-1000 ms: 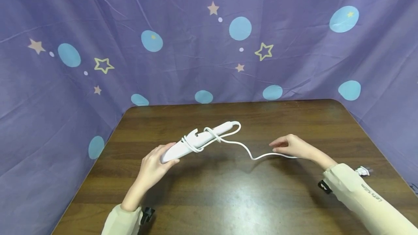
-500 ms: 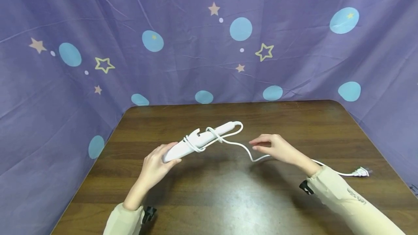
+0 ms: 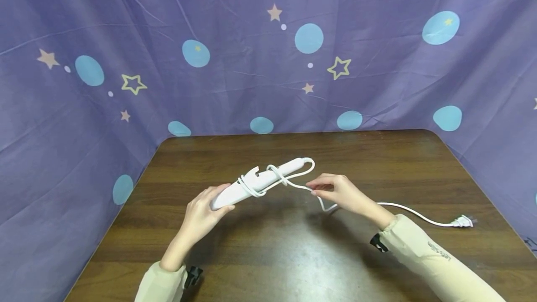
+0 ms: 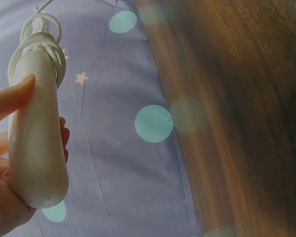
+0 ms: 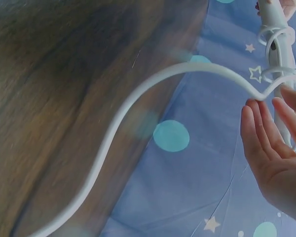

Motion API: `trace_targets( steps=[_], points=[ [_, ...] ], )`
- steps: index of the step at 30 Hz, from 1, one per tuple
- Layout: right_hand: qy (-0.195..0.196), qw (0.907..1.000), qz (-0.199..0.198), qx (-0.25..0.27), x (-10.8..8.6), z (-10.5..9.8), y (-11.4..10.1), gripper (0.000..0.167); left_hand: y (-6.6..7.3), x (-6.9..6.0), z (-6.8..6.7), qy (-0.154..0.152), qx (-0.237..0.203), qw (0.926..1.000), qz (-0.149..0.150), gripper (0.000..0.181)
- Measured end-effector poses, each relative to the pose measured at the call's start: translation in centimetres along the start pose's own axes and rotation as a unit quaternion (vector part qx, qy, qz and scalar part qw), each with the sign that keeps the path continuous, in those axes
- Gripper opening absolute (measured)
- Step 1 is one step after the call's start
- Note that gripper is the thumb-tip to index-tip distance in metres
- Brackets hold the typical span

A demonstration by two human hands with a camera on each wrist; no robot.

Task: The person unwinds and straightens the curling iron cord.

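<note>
My left hand [image 3: 201, 213] holds the broad rounded end of a white curling iron [image 4: 39, 133], thumb on one side and fingers on the other. The iron is held up at a slant, its narrow end toward the upper right, with a small lever standing out midway. Its white cord [image 5: 187, 67] is looped around the body in two places. At the near part of the trailing cord, my right hand [image 3: 341, 193] has its thumb and fingertips on either side, pinching it close to the loops. A two-pin plug [image 3: 463, 221] lies at the right on the cord's end.
The brown wooden table [image 3: 251, 264] lies under both hands. A purple curtain [image 3: 235, 92] with stars and blue spots stands behind the table and along its sides. From behind my right wrist, the cord runs over the tabletop to the plug.
My right hand has moved left along the cord, toward the curling iron, and its fingertips now meet the cord. More cord and the plug show behind it. The left hand barely shifts.
</note>
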State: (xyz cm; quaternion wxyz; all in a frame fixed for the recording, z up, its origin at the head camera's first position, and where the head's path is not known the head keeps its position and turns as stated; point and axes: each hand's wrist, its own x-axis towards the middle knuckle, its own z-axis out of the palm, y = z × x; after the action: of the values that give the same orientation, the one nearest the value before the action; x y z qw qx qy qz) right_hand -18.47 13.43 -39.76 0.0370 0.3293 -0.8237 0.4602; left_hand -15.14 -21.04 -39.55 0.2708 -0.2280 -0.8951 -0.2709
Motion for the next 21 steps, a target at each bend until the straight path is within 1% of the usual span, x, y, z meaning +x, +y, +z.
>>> trace_targets(
  steps=[4,7,10,12,15,18,21],
  points=[
    [0.001,1.0,0.008,-0.003,0.3,0.5,-0.2,0.021,0.0,0.0,0.1,0.001,-0.002,1.0,0.004,0.052],
    [-0.008,0.9999,0.009,-0.011,0.5,0.8,-0.3,0.02,0.0,0.1,0.1,0.001,-0.002,1.0,0.007,0.053],
    [-0.017,0.9997,0.002,-0.018,0.5,0.9,-0.3,0.018,0.0,0.1,0.2,0.0,0.0,1.0,0.008,0.053],
    [-0.015,0.9994,-0.014,-0.029,0.5,0.9,-0.5,0.018,-0.1,0.1,0.2,-0.002,0.001,1.0,0.009,0.053],
    [0.017,0.9964,-0.062,-0.055,0.3,0.6,-0.7,0.019,-0.1,0.1,0.2,-0.006,0.003,0.9999,0.009,0.053],
    [0.063,0.988,-0.113,-0.085,0.2,0.1,-1.1,0.022,-0.1,0.0,0.1,-0.008,0.005,0.9999,0.007,0.053],
    [0.099,0.9794,-0.143,-0.102,0.2,-0.5,-1.3,0.024,-0.1,0.0,0.0,-0.013,0.008,0.9999,0.006,0.053]
  ],
)
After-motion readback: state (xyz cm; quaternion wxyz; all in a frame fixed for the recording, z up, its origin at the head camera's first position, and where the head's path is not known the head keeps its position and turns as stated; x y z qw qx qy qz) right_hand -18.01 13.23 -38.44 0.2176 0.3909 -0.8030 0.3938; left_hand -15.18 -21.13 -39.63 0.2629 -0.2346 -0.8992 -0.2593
